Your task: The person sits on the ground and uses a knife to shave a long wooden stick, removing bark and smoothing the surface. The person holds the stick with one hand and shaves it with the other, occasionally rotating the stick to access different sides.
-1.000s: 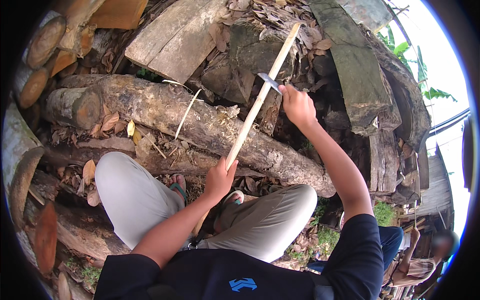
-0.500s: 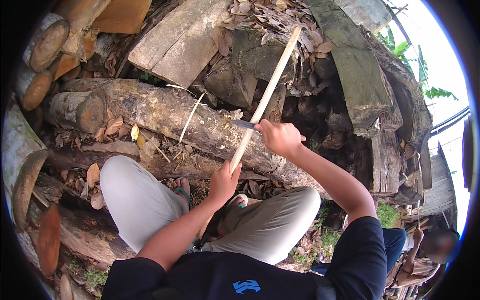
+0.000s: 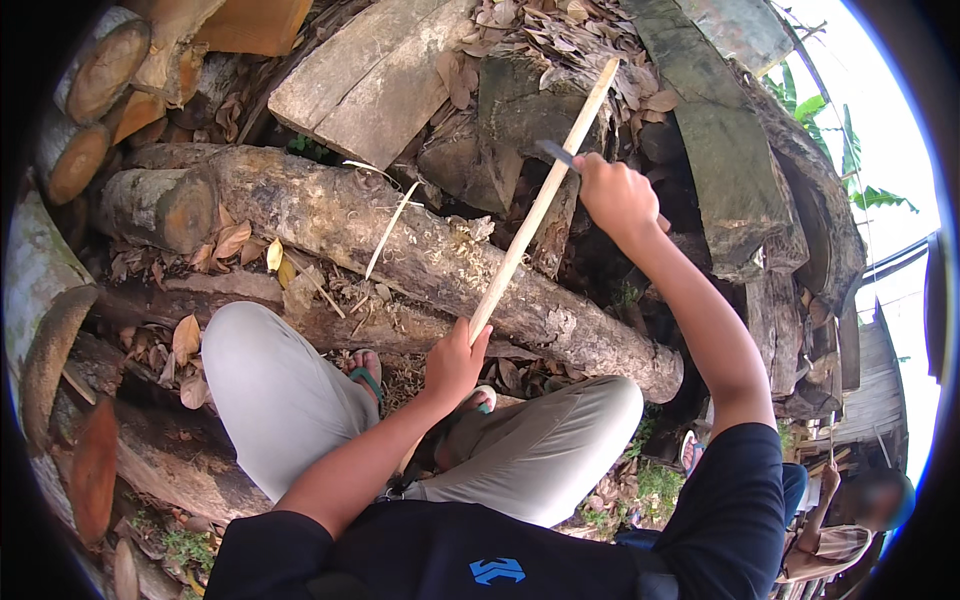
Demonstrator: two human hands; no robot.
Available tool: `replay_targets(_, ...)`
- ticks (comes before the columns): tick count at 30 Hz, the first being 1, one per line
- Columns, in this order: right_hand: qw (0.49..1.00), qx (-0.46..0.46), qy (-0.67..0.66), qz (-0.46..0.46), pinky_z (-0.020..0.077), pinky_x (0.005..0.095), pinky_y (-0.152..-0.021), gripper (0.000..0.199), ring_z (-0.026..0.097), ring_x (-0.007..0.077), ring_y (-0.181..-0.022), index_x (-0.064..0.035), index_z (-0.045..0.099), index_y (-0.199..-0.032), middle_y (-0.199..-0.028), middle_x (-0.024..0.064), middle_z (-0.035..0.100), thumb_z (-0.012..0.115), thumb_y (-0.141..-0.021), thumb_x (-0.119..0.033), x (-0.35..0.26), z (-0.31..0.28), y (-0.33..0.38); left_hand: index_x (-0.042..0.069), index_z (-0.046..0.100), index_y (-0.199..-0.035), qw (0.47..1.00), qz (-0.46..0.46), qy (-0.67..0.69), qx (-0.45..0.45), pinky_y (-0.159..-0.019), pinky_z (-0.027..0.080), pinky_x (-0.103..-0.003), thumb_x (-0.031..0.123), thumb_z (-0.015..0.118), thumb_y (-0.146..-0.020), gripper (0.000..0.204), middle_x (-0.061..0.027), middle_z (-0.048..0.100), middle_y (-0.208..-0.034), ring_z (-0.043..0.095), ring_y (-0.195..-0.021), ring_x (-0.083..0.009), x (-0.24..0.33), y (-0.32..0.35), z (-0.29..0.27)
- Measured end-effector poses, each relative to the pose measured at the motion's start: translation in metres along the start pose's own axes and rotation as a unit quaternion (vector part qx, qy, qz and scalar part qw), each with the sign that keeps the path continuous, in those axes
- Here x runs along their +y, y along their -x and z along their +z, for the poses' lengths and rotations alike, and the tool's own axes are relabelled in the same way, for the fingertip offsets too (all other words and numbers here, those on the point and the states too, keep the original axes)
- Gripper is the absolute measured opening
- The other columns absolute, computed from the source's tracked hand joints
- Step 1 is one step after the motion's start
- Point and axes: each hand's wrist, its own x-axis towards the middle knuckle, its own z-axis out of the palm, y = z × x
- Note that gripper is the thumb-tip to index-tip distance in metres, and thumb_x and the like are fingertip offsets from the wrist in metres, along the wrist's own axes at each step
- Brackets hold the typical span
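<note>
A long pale wooden stick (image 3: 530,222) slants up and away to the right, its far tip over dry leaves. Near its lower part, my left hand (image 3: 456,365) is wrapped round it, between my knees. My right hand (image 3: 617,203) grips a knife (image 3: 557,153) by its handle, whose end pokes out below the fist. The dark blade lies across the upper part of the stick. Behind the stick a thick log (image 3: 330,220) runs across, with thin wood shavings (image 3: 393,230) and pale chips on it. The stick's near end is mostly hidden by my left arm.
Rough planks (image 3: 370,75) and beams (image 3: 715,150) are piled at the far side. Cut logs (image 3: 78,165) stack up at the left. A split piece of wood (image 3: 93,470) stands at lower left. Another person (image 3: 835,535) sits at the lower right.
My right hand has moved up and away along the stick with the knife, from its middle to its upper part. My left hand keeps its hold, and the stick has barely shifted.
</note>
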Motion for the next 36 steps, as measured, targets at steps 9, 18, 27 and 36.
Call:
replay_targets(9,0.998,-0.043,0.026,-0.05,0.0611,0.0487,-0.06,0.038,0.074,0.0393,-0.07,-0.0059,0.07,-0.098,-0.073,0.0196,0.072,0.047,-0.108,-0.034,-0.021,-0.002,0.02,0.006,0.055,-0.092,1.0,-0.01,-0.013,0.006,-0.051,0.05,-0.053,0.04,0.059,-0.103,0.037,-0.0191,0.065,-0.065,0.066,-0.061,-0.0432,-0.001,0.001,0.0)
replay_targets(18,0.988,-0.143,-0.022,-0.061,0.0591,0.0558,-0.068,0.036,0.074,0.041,-0.074,-0.0053,0.061,-0.106,-0.073,0.0227,0.071,0.043,-0.109,-0.036,-0.042,0.002,0.051,0.005,0.055,-0.093,1.0,-0.023,-0.004,-0.004,-0.052,0.05,-0.053,0.04,0.058,-0.104,0.037,-0.0182,0.065,-0.066,0.067,-0.062,-0.043,-0.001,0.001,0.0)
replay_targets(27,0.986,-0.139,-0.067,-0.064,0.056,0.0575,-0.063,0.033,0.07,0.0458,-0.069,-0.0092,0.065,-0.103,-0.07,0.0221,0.069,0.047,-0.108,-0.036,-0.042,0.005,0.074,0.005,0.055,-0.093,1.0,-0.009,0.003,0.005,-0.054,0.05,-0.055,0.04,0.059,-0.103,0.038,-0.022,0.065,-0.069,0.066,-0.065,-0.0465,-0.001,0.0,-0.002)
replay_targets(36,0.984,-0.054,-0.165,-0.042,0.0539,0.0552,-0.053,0.028,0.067,0.0443,-0.058,-0.0098,0.06,-0.093,-0.062,0.0197,0.065,0.051,-0.106,-0.033,-0.054,0.035,0.105,0.003,0.057,-0.09,1.0,-0.004,0.015,0.013,-0.053,0.048,-0.055,0.039,0.063,-0.101,0.038,-0.0236,0.063,-0.064,0.066,-0.064,-0.0472,-0.001,-0.005,-0.002)
